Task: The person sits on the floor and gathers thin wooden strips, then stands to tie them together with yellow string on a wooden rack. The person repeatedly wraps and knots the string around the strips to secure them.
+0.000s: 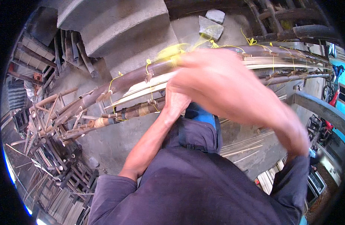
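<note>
In front of me runs a long frame of two dark bamboo poles (94, 95), with pale split strips (146, 88) lying lengthwise between them. Yellow cord (172, 52) is tied round the upper pole at intervals, and its loose part is a blurred loop over the pole. My right hand (202, 62) reaches across to the upper pole by this cord, smeared by motion. Beneath that arm, my left hand (177, 101) is at the strips between the poles. My right arm covers its fingers, so its grip does not show.
Concrete steps (131, 33) rise beyond the frame. Two stone blocks (211, 28) lie at the back. Bamboo stools or racks (60, 161) are piled at the left. More pale strips (241, 146) lie on the floor to the right, near a concrete ledge (320, 107).
</note>
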Available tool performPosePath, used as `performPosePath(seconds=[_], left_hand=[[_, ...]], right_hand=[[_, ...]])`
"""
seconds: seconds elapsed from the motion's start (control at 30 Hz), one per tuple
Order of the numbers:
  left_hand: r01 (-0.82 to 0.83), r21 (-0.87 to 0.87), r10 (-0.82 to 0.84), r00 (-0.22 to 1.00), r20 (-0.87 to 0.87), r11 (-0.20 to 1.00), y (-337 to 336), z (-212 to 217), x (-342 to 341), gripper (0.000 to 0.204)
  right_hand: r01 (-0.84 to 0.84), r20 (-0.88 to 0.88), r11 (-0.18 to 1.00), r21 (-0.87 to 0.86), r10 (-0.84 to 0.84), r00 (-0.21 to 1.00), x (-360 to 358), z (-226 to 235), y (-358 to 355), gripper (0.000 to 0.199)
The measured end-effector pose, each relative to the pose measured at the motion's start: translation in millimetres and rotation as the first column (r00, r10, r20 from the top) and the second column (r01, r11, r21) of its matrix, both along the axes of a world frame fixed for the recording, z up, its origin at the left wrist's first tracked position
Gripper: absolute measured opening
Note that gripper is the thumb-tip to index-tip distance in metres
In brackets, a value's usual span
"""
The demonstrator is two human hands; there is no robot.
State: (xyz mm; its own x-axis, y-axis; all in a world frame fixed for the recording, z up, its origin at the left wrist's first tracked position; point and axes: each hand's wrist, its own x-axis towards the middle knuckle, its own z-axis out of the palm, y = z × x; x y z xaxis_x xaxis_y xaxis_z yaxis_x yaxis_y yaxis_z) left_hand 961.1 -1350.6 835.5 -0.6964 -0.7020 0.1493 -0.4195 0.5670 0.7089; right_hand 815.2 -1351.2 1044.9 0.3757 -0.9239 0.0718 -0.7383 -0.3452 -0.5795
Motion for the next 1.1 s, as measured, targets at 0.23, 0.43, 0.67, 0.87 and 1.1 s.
performPosePath(seconds=[0.23,0.43,0.67,0.87,1.1], left_hand=[[0.006,-0.011,-0.004,0.992,0.122,1.0,-2,7,-11,0.019],[-0.008,0.021,0.006,0.993,0.116,1.0,-3,3,5,0.014],[0.195,0.679,-0.083,0.977,-0.194,0.708,-54,73,-61,0.029],[-0.112,0.811,-0.031,0.987,0.159,0.574,-139,-42,-98,0.026],[0.119,0.299,-0.213,0.928,0.306,0.947,-222,-12,0,0.04]], right_hand=[[0.352,-0.481,0.769,0.534,-0.067,0.874,-55,-145,-60,0.042],[0.314,0.745,0.946,0.081,-0.267,0.611,25,-141,54,0.011],[-0.022,0.233,0.847,0.53,-0.121,0.965,70,-214,107,0.024],[-0.197,0.198,0.891,0.41,0.124,0.972,46,-214,113,0.031],[-0.084,0.634,0.663,0.744,-0.659,0.404,127,-183,158,0.079]])
